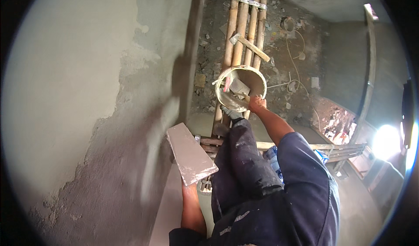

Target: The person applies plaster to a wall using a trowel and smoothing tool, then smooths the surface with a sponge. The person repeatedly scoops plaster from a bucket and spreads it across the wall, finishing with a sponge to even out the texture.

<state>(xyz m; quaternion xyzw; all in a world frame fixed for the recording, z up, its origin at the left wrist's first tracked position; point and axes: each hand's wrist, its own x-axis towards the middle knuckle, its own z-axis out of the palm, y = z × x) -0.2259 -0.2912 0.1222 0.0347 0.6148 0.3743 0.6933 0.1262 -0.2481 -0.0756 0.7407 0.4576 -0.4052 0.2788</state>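
Observation:
A long rectangular plastering trowel (pixel 190 153), its flat face up and smeared with wet plaster, rests over my left hand (pixel 187 185). The plate covers the fingers gripping it from below; only the wrist and forearm show. Ahead, my right hand (pixel 257 103) is closed at the near right rim of a round plaster-crusted bucket (pixel 263 77). It holds the short handle of a scoop trowel (pixel 239 88) whose grey blade lies inside the bucket. A red-handled tool (pixel 227 84) leans against the bucket's inner left side. Wet grey plaster coats the bottom.
Bamboo poles (pixel 241 19), bound by a strap (pixel 248 2), form the narrow platform under the bucket. A hammer (pixel 249 46) lies across them. Left stands a partly plastered wall (pixel 100 93). Below is rubble-strewn floor (pixel 301 67) with a loose hose (pixel 293 53). A crosswise pole (pixel 340 147) runs right.

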